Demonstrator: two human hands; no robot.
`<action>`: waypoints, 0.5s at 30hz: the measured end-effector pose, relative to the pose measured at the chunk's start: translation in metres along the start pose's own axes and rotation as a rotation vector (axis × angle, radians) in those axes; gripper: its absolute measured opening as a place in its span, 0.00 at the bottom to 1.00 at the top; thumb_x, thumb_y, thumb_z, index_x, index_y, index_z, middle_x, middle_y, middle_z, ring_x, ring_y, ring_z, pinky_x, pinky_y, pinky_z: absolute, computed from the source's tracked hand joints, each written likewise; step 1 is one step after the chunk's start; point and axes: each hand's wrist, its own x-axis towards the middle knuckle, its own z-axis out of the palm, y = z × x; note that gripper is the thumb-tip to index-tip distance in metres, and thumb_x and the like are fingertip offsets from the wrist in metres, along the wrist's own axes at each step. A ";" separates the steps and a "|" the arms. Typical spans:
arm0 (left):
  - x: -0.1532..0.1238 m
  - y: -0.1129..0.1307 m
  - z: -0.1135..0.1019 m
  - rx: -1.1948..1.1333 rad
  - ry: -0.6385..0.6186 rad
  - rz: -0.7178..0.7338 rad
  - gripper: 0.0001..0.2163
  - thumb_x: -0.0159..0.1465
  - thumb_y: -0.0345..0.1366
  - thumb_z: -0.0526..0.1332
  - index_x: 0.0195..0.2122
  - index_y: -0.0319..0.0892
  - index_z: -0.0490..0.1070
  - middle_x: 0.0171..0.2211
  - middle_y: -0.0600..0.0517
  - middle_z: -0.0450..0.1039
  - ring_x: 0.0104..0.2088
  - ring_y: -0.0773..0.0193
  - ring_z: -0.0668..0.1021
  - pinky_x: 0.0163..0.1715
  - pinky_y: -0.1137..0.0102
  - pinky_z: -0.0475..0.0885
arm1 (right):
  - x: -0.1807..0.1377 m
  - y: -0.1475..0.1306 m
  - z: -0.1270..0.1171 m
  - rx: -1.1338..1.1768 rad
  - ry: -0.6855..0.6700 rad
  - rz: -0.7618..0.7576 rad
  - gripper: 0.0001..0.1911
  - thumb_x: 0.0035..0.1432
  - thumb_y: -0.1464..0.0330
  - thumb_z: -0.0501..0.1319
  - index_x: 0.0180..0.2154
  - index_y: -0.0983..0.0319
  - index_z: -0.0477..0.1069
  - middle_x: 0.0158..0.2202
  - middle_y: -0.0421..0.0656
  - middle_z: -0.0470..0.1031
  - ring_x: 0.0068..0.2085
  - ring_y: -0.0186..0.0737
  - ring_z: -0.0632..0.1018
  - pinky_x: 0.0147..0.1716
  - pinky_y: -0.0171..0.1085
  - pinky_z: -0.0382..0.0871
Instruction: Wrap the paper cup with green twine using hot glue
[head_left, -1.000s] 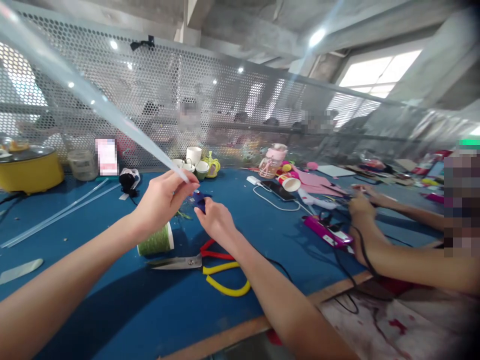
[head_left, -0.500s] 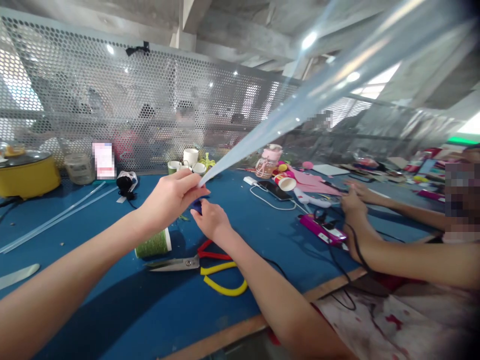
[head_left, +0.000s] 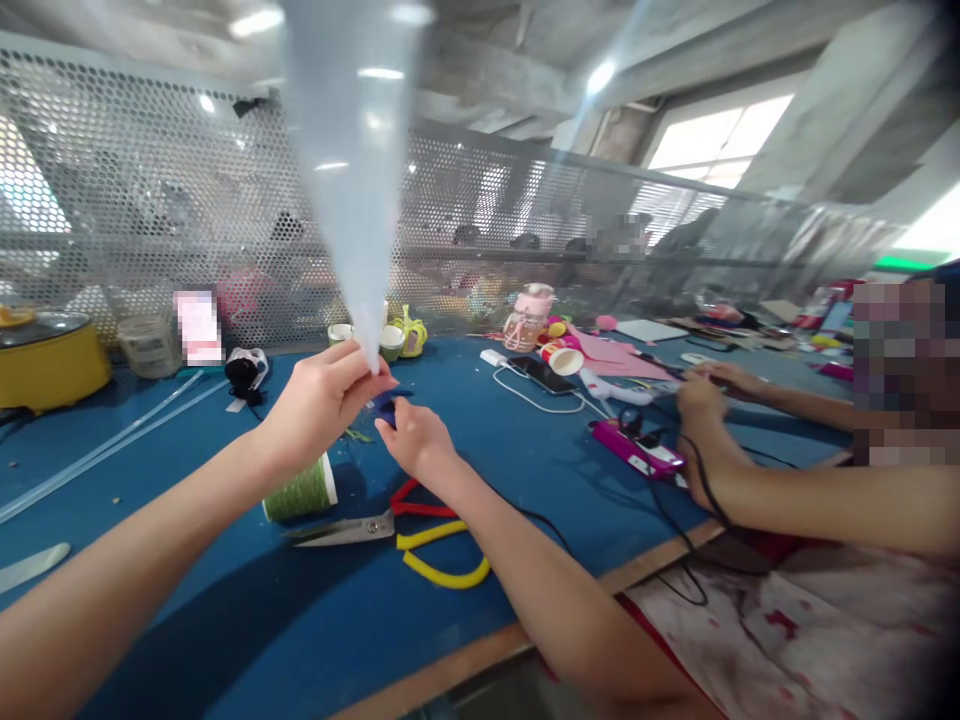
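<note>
My left hand pinches the lower end of a long translucent stick, which looks like a glue stick. It rises toward the camera, wide and blurred at the top. Close beside it, my right hand is closed around a small dark-blue tool; its kind is mostly hidden by the fingers. Under my left wrist lies a spool of green thread on its side. Scissors with one red and one yellow handle lie below the hands, partly behind my right forearm. Green scraps lie near the spool.
Two long translucent sticks lie at left, near a yellow pot. Small cups stand behind my hands. At right are a phone with a cable, a white glue gun, a purple power strip and a co-worker's arms.
The translucent stick has swung from leaning toward the upper right to pointing nearly straight up. Both hands keep their grips, and the view has shifted slightly.
</note>
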 end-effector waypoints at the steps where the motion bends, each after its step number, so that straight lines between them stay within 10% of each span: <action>1: 0.000 0.000 0.000 0.003 -0.001 -0.001 0.07 0.61 0.31 0.55 0.30 0.37 0.70 0.28 0.50 0.70 0.28 0.67 0.72 0.28 0.73 0.67 | 0.000 0.000 0.000 0.000 0.000 -0.002 0.15 0.57 0.64 0.50 0.41 0.66 0.66 0.36 0.53 0.76 0.38 0.49 0.77 0.33 0.40 0.67; 15: 0.003 0.002 0.005 0.032 -0.047 0.003 0.09 0.62 0.34 0.54 0.28 0.38 0.70 0.27 0.51 0.70 0.29 0.66 0.73 0.29 0.72 0.68 | 0.001 0.001 -0.001 0.002 -0.016 -0.014 0.14 0.57 0.64 0.50 0.40 0.65 0.66 0.36 0.53 0.76 0.38 0.49 0.77 0.34 0.40 0.67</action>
